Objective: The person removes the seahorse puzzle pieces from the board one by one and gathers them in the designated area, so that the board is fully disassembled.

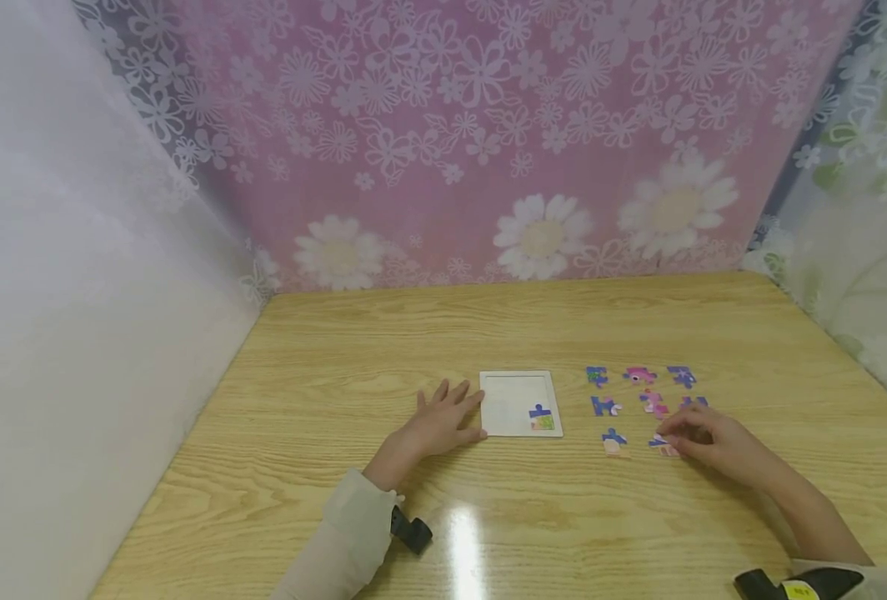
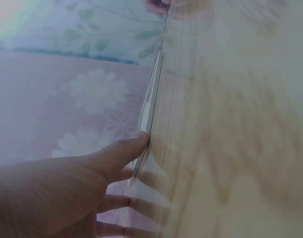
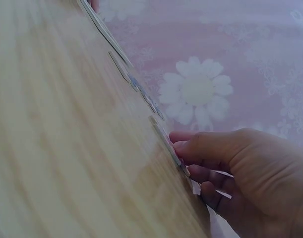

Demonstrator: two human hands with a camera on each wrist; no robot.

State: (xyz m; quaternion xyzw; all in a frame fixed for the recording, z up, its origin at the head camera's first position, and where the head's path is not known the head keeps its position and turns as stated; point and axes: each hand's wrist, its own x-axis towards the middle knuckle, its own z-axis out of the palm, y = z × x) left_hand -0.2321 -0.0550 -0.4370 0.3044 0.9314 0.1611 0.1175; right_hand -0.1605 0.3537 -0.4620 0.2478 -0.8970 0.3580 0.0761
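A square white puzzle tray (image 1: 518,373) lies on the table, with one puzzle piece (image 1: 542,419) in its lower right corner. My left hand (image 1: 439,422) rests at the tray's left edge with fingers spread. In the left wrist view, the left thumb (image 2: 136,139) touches the tray's side (image 2: 150,106). To the right, my right hand (image 1: 721,442) pinches a puzzle piece (image 1: 663,448) with purple and pale stripes between thumb and forefinger, low at the tabletop. The right wrist view shows these fingertips at the edge of that piece (image 3: 166,144).
Several loose puzzle pieces lie in rough rows right of the tray, among them a pink fish piece (image 1: 640,376), a green-and-purple piece (image 1: 597,377) and a pale-bottomed piece (image 1: 613,443). A floral curtain (image 1: 443,167) hangs behind the wooden table (image 1: 383,333).
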